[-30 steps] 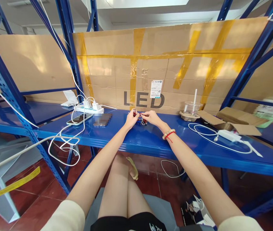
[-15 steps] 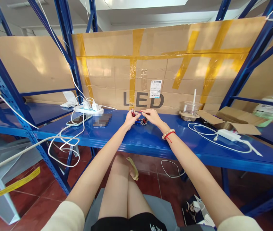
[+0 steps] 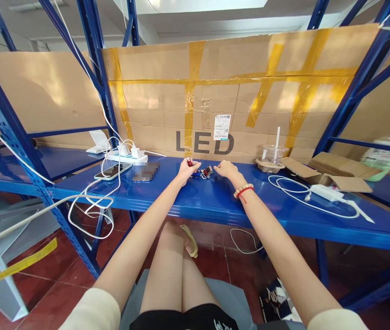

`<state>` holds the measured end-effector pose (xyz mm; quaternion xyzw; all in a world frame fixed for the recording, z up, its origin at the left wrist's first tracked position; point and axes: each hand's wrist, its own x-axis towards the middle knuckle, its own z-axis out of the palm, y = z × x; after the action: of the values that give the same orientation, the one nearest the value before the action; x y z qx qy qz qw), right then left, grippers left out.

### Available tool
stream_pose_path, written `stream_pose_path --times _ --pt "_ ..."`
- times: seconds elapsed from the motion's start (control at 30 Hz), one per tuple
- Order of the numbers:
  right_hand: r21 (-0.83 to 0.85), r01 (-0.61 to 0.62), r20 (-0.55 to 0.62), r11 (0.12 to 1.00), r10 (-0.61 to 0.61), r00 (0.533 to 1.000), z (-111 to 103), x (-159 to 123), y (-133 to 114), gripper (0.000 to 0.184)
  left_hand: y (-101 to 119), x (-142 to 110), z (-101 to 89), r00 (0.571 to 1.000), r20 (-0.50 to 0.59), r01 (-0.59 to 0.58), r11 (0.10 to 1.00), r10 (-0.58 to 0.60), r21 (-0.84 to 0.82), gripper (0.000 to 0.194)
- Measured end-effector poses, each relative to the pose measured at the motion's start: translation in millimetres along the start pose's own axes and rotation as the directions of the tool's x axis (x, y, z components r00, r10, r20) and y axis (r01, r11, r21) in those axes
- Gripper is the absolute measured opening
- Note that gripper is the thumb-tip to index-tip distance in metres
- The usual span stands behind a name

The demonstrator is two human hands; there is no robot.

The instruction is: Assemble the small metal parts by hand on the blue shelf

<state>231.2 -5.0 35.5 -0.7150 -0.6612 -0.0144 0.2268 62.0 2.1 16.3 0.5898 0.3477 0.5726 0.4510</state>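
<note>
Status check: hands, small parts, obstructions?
Left hand gripping red item. Right hand apart, contents unclear. Small parts between hands on blue shelf. No obstruction visible.

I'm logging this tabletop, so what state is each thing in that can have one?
Left hand: closed around small red item
Right hand: fingers curled, any grip hidden
Small parts: loose, clustered
Power strip: chargers plugged in
Phone: lying flat
Plastic cup: upright, straw in it
Cardboard box: flaps open
Bottle: upright, capped

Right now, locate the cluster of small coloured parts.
The cluster lies on the blue shelf, just right of head-view centre, between left hand and right hand.
</note>
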Motion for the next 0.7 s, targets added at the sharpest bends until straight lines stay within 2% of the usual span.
stream_pose_path --times 0.13,0.23,0.3,0.33,0.4,0.47,0.5,0.6,0.7 --pt "-0.091 -0.055 0.128 0.994 0.066 0.99 -4 -5 -2 0.021 -1 2 -0.8 1.0 -0.004 0.01 0.999 -0.01 -0.031 0.038" --pt "0.009 -0.021 0.045 1.0 0.02 0.999 -5 -6 -3 0.021 -2 3 -0.7 0.999 0.038 0.029 0.998 -0.027 -0.052 0.042" --pt "0.217 0.093 -0.063 0.972 -0.081 0.995 -4 -4 -4 0.025 -2 3 -0.3 0.994 0.094 0.06 0.995 -0.053 -0.075 0.045" --pt "0.347 0.172 -0.11 0.922 -0.142 0.984 -3 -3 -5 0.028 -1 3 -0.1 0.99 0.124 0.077 0.993 -0.066 -0.088 0.047" --pt "0.583 0.305 -0.153 0.753 -0.267 0.951 -2 -2 -9 0.035 -1 3 0.2 0.98 0.183 0.104 0.988 -0.082 -0.114 0.048" --pt "0.712 0.357 -0.147 0.604 -0.369 0.918 -2 -2 -14 0.041 -1 3 0.2 0.973 0.215 0.112 0.983 -0.079 -0.147 0.047" --pt "0.743 0.366 -0.141 0.56 -0.404 0.904 -3 -3 -16 0.043 -1 3 0.2 0.973 0.22 0.113 0.98 -0.075 -0.165 0.046" --pt "0.778 0.369 -0.138 0.508 -0.436 0.889 -4 -6 -19 0.043 -2 4 -0.2 0.97 0.235 0.117 0.97 -0.065 -0.214 0.045" --pt "0.788 0.343 -0.127 0.512 -0.411 0.903 -4 -6 -18 0.041 -2 4 -0.2 0.968 0.244 0.105 0.974 -0.054 -0.203 0.044"
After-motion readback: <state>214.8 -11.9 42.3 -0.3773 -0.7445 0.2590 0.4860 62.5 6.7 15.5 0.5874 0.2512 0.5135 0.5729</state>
